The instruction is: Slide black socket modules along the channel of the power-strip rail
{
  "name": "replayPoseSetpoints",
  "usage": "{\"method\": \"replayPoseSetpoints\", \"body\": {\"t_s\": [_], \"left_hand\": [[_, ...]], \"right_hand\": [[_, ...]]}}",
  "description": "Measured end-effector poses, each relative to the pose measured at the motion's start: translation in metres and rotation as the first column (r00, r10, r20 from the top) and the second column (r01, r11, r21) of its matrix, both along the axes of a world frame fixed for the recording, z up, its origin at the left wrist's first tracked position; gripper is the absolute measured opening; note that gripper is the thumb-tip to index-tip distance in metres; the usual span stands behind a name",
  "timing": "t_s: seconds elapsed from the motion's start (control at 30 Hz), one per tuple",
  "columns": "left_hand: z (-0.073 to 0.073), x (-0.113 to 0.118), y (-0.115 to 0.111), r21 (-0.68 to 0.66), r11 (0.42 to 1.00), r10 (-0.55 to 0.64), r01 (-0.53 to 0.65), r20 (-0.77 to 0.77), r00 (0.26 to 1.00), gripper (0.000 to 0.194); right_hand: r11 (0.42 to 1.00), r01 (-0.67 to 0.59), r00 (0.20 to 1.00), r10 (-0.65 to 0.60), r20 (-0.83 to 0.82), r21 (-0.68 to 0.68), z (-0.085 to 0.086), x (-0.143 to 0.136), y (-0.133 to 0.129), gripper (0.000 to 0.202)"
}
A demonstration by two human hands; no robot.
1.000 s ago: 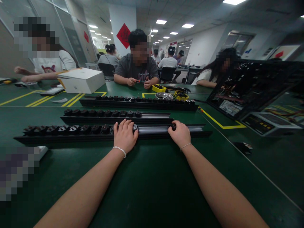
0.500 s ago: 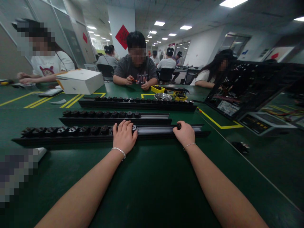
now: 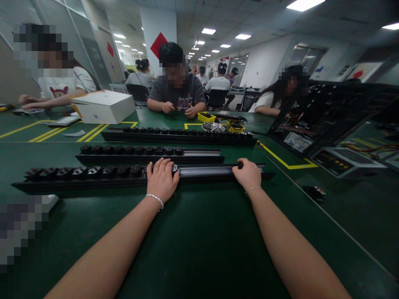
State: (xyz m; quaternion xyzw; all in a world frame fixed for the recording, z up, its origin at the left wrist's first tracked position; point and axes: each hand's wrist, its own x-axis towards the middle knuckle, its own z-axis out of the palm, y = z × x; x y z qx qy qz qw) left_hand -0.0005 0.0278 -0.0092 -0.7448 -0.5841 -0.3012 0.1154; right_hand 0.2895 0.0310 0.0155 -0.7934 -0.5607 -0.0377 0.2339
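Note:
A long black power track (image 3: 205, 171) lies across the table in front of me, with several round black socket modules (image 3: 109, 171) seated along its left part. My left hand (image 3: 162, 177) is closed over the track near its middle, thumb toward me and fingers over the top. A silver-faced socket module (image 3: 175, 168) shows between thumb and forefinger. Farther right, my right hand (image 3: 247, 173) pinches a small dark socket module (image 3: 240, 165) at the track's channel; most of it is hidden by the fingers. Bare silvery channel shows between my hands.
Two more tracks, a middle one (image 3: 149, 158) and a far one (image 3: 183, 139), lie behind. A loose dark part (image 3: 314, 192) is on the right. Beyond stand a white box (image 3: 107, 108), a metal dish (image 3: 213, 127), yellow trays (image 3: 206, 116) and an open computer case (image 3: 324, 112). Co-workers sit around.
My right hand has slid right along the track with the small module. My left hand keeps its place on the track. The person opposite has lowered their head.

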Motion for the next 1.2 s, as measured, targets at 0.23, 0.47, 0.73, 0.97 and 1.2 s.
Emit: {"method": "replayPoseSetpoints", "body": {"t_s": [0.23, 0.47, 0.73, 0.97, 1.2], "left_hand": [[-0.001, 0.0, 0.0, 0.008, 1.0, -0.006, 0.006, 0.015, 1.0, 0.039], [-0.001, -0.001, 0.0, 0.018, 1.0, -0.003, 0.003, -0.009, 1.0, 0.038], [-0.001, 0.0, 0.0, 0.018, 1.0, 0.0, 0.0, 0.002, 1.0, 0.038], [-0.002, -0.001, 0.001, 0.012, 1.0, -0.007, 0.007, 0.007, 1.0, 0.038], [-0.001, -0.001, 0.0, 0.018, 1.0, -0.001, 0.001, -0.01, 1.0, 0.037]], "right_hand": [[0.998, 0.06, 0.998, -0.06, 0.013, -0.003, 0.0, 0.013, 0.0, 0.036], [0.997, 0.079, 0.997, -0.079, 0.014, 0.004, -0.002, 0.018, 0.002, 0.036], [0.994, 0.106, 0.994, -0.106, -0.01, 0.026, -0.001, 0.022, -0.001, 0.037], [0.991, 0.128, 0.992, -0.127, -0.025, 0.032, -0.001, 0.027, -0.001, 0.042], [0.989, 0.143, 0.99, -0.142, -0.019, 0.033, -0.001, 0.032, -0.001, 0.04]]}}
